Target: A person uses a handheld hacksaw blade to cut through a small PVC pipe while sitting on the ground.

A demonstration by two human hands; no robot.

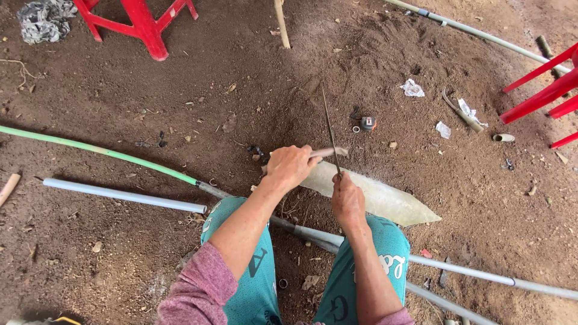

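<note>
Two pipes (pixel 123 195) beside hands (pixel 319 180)

We count two bare hands, our left hand (pixel 291 166) and our right hand (pixel 347 198). Red plastic stools number two: one far left (pixel 139 19), one at the right edge (pixel 551 90). Three scraps of white litter (pixel 412 88) lie far right, and one crumpled grey cloth (pixel 45 19) far left.
</note>
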